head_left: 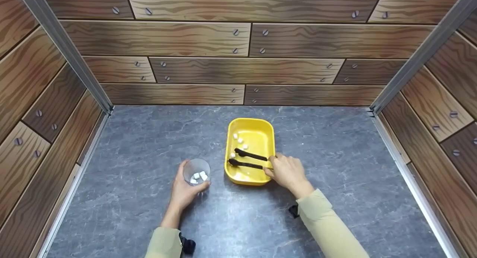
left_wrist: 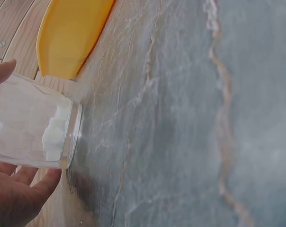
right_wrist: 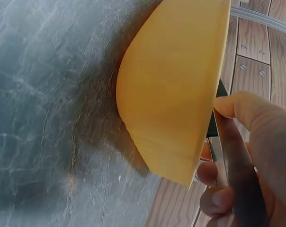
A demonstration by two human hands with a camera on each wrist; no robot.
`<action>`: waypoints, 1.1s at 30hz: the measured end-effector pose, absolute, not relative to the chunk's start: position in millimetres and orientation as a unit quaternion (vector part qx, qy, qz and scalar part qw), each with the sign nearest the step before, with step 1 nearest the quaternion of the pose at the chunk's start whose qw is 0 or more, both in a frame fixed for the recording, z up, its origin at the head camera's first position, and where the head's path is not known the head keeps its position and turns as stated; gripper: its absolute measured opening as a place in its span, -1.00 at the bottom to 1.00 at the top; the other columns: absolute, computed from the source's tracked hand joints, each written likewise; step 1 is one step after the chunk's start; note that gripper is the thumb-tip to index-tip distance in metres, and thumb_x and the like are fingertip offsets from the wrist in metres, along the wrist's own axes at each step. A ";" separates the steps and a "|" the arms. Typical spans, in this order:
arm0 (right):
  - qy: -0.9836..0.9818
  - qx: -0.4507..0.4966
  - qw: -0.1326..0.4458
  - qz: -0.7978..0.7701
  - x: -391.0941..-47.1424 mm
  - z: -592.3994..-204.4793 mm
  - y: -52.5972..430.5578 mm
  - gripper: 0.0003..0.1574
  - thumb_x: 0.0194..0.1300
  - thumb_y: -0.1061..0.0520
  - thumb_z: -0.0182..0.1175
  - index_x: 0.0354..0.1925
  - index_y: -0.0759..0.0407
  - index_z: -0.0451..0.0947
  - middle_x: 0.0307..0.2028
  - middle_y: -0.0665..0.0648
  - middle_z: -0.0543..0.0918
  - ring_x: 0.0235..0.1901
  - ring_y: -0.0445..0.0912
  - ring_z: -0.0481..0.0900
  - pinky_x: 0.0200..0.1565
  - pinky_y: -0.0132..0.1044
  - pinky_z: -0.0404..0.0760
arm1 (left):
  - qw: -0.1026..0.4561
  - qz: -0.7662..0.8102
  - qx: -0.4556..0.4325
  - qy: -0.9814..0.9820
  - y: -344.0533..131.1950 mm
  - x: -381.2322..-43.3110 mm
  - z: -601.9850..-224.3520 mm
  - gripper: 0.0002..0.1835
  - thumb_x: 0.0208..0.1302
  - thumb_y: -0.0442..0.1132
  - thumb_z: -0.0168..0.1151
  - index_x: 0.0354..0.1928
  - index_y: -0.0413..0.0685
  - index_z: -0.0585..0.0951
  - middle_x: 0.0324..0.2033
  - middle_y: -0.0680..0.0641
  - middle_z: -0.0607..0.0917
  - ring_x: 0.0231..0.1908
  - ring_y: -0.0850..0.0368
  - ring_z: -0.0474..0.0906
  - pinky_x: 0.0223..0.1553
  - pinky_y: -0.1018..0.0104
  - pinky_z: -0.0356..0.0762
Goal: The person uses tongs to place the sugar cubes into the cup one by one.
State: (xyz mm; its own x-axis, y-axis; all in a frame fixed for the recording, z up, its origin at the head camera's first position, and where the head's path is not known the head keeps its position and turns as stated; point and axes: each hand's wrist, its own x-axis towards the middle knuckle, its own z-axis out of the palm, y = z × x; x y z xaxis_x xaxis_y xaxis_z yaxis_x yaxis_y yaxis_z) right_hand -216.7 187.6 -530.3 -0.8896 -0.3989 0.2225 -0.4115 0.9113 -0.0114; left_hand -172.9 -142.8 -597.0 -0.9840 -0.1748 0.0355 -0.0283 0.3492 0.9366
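Observation:
My left hand (head_left: 182,192) curls round a clear cup (head_left: 193,166) standing on the surface left of the yellow tray (head_left: 259,138). Several white cubes (left_wrist: 54,135) lie at the cup's bottom. With thumb and fingers, my right hand (head_left: 290,174) grips black-tipped tongs (head_left: 246,164) at the tray's right rim. The tong arms are spread and reach across the tray, their tips by its left side. One white cube (head_left: 233,155) sits between the tips. Further white cubes (head_left: 240,140) lie just beyond. In the right wrist view, the tray's wall hides the tips, while the metal handle (right_wrist: 240,170) shows.
The surface is a grey marbled tabletop (head_left: 130,146). Wood-patterned panels (head_left: 205,69) rise at the back and both sides, joined by metal corner posts (head_left: 417,53). Dark wrist devices (head_left: 188,246) show at both sleeves.

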 end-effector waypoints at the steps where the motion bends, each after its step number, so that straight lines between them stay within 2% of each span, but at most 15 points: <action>1: -0.972 0.210 0.105 0.027 -217.8 -530.1 188.1 -0.58 0.24 -0.18 0.27 -0.35 0.17 0.60 -0.48 0.12 0.54 -0.64 0.09 0.51 -0.66 -0.03 0.47 | 0.065 -0.568 0.061 -0.818 -142.7 -172.9 -596.9 0.12 -0.24 -0.11 0.67 0.41 -0.08 0.25 0.23 -0.34 0.44 0.18 -0.28 0.40 0.16 -0.17 0.38; 10: -0.974 0.215 0.058 0.027 -231.0 -525.3 190.2 -0.61 0.24 -0.17 0.24 -0.40 0.12 0.59 -0.49 0.07 0.51 -0.63 0.01 0.44 -0.61 -0.08 0.45 | 0.073 -0.571 0.057 -0.815 -142.4 -172.6 -598.4 0.12 -0.27 -0.14 0.68 0.40 -0.08 0.26 0.21 -0.36 0.45 0.17 -0.30 0.41 0.17 -0.20 0.37; 19: -0.978 0.207 0.017 0.035 -240.2 -522.0 190.6 -0.61 0.22 -0.18 0.27 -0.55 0.02 0.48 -0.56 -0.01 0.44 -0.63 -0.05 0.39 -0.59 -0.11 0.42 | 0.074 -0.570 0.057 -0.816 -142.4 -172.8 -598.6 0.11 -0.28 -0.14 0.68 0.40 -0.06 0.27 0.22 -0.35 0.45 0.18 -0.30 0.41 0.18 -0.20 0.36; 24: -0.976 0.212 0.014 0.040 -242.3 -520.8 191.6 -0.63 0.21 -0.18 0.28 -0.54 0.01 0.51 -0.56 -0.02 0.46 -0.63 -0.07 0.38 -0.59 -0.13 0.43 | 0.073 -0.568 0.058 -0.818 -142.1 -172.5 -597.7 0.11 -0.28 -0.14 0.68 0.40 -0.04 0.28 0.23 -0.33 0.45 0.20 -0.28 0.40 0.19 -0.17 0.35; 29: -0.974 0.220 0.024 0.053 -242.2 -521.5 192.5 -0.66 0.16 -0.12 0.27 -0.61 -0.01 0.49 -0.60 -0.03 0.47 -0.65 -0.08 0.37 -0.60 -0.13 0.42 | 0.065 -0.557 0.063 -0.826 -142.4 -172.9 -597.7 0.12 -0.23 -0.09 0.66 0.42 -0.09 0.24 0.25 -0.32 0.43 0.20 -0.27 0.39 0.18 -0.16 0.37; 33: -0.975 0.215 0.025 0.055 -242.2 -522.7 192.1 -0.67 0.15 -0.13 0.27 -0.60 -0.02 0.51 -0.59 -0.04 0.48 -0.64 -0.09 0.38 -0.59 -0.14 0.44 | 0.060 -0.553 0.066 -0.829 -142.7 -173.3 -597.5 0.13 -0.21 -0.09 0.65 0.43 -0.12 0.22 0.27 -0.31 0.41 0.22 -0.27 0.38 0.19 -0.16 0.36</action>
